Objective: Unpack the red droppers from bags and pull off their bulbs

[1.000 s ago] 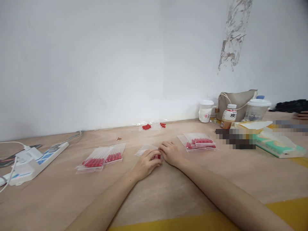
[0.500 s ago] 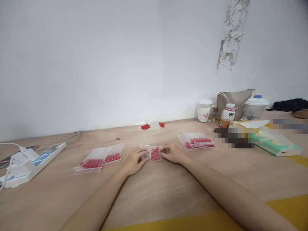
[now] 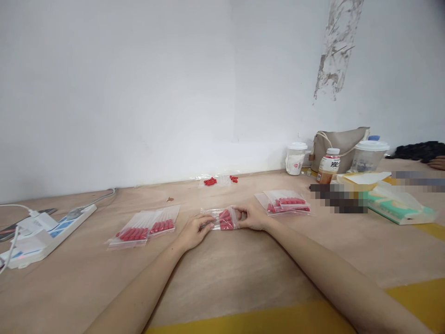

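Note:
A clear plastic bag with red capsule-shaped pieces (image 3: 226, 219) lies on the table between my hands. My left hand (image 3: 195, 229) pinches the bag's left end between thumb and fingers. At the bag's right edge, my right hand (image 3: 253, 217) has its thumb and fingertips closed on the plastic. To the left lie overlapping zip bags (image 3: 148, 226) with red pieces lined up in rows. More zip bags of red pieces (image 3: 285, 202) are stacked to the right of my right hand.
Small bags of red pieces (image 3: 210, 181) lie by the wall. On the left is a power strip (image 3: 57, 232) with plugs and cables. A lidded cup (image 3: 296, 160), a drink bottle (image 3: 328, 166), a grey bag (image 3: 342, 144) and a green tissue pack (image 3: 399, 206) stand or lie at right.
My right hand has shifted slightly right along with the bag's right end. The bag now looks more spread out, with the red pieces more visible. My left hand has hardly moved.

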`<state>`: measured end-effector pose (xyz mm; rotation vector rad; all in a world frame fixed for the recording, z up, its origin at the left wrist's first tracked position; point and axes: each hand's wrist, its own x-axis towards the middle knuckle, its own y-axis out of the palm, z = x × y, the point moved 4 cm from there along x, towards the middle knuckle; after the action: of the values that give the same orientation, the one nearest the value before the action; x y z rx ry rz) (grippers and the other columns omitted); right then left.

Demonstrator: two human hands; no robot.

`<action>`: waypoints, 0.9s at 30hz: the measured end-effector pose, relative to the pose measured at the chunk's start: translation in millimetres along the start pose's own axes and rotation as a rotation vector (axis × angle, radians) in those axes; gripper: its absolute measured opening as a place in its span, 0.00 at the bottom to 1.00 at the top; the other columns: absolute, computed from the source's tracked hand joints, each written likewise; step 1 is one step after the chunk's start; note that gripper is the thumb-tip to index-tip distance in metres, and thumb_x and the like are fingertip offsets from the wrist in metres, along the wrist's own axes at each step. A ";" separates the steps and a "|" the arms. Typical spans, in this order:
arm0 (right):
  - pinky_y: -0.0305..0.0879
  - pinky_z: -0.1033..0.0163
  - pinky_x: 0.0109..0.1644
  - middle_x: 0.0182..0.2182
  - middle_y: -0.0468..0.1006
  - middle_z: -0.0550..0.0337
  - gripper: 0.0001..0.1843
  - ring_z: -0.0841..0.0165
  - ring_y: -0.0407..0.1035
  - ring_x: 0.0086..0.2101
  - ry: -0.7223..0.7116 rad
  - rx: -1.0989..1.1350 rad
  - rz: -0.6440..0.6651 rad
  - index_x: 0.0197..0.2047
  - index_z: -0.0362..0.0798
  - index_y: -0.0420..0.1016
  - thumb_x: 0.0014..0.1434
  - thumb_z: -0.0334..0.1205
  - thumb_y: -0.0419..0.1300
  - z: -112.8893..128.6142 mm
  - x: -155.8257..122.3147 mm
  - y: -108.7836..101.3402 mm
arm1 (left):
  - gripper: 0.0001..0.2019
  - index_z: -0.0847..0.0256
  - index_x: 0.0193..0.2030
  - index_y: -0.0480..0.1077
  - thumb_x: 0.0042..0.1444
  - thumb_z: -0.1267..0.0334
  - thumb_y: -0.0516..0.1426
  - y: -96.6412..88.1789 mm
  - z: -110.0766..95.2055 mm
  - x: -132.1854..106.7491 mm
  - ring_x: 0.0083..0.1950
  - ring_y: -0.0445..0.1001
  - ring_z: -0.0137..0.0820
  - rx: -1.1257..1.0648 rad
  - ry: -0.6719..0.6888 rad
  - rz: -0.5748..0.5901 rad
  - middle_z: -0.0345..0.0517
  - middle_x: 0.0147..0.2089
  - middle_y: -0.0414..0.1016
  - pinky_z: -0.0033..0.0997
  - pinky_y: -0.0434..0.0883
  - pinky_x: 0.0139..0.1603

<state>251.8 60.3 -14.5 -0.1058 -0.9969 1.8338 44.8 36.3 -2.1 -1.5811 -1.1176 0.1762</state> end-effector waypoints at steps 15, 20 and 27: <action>0.57 0.70 0.31 0.27 0.69 0.66 0.10 0.74 0.62 0.29 -0.084 0.084 -0.069 0.26 0.46 0.73 0.42 0.42 0.65 16.7 1.0 2.3 | 0.12 0.58 0.42 0.72 0.57 0.60 0.49 5.8 -0.7 1.9 0.45 0.70 0.33 0.082 -0.078 -0.087 0.44 0.42 0.73 0.36 0.66 0.49; 0.59 0.70 0.29 0.27 0.71 0.66 0.13 0.75 0.63 0.27 -0.010 0.196 -0.014 0.31 0.47 0.68 0.41 0.39 0.64 19.4 -0.8 9.1 | 0.14 0.58 0.45 0.70 0.58 0.58 0.49 2.7 -2.9 0.1 0.47 0.69 0.33 0.036 -0.031 -0.024 0.46 0.45 0.72 0.35 0.66 0.50; 0.62 0.70 0.30 0.25 0.71 0.66 0.11 0.74 0.65 0.28 0.048 0.252 -0.001 0.29 0.47 0.68 0.39 0.36 0.63 10.8 1.4 12.8 | 0.15 0.56 0.47 0.69 0.55 0.56 0.52 -1.2 -5.5 -3.0 0.49 0.67 0.34 0.022 0.004 0.020 0.45 0.48 0.70 0.36 0.65 0.50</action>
<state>236.6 53.1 -15.5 0.0041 -0.7260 1.9313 46.1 30.2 -0.5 -1.5729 -1.0939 0.1983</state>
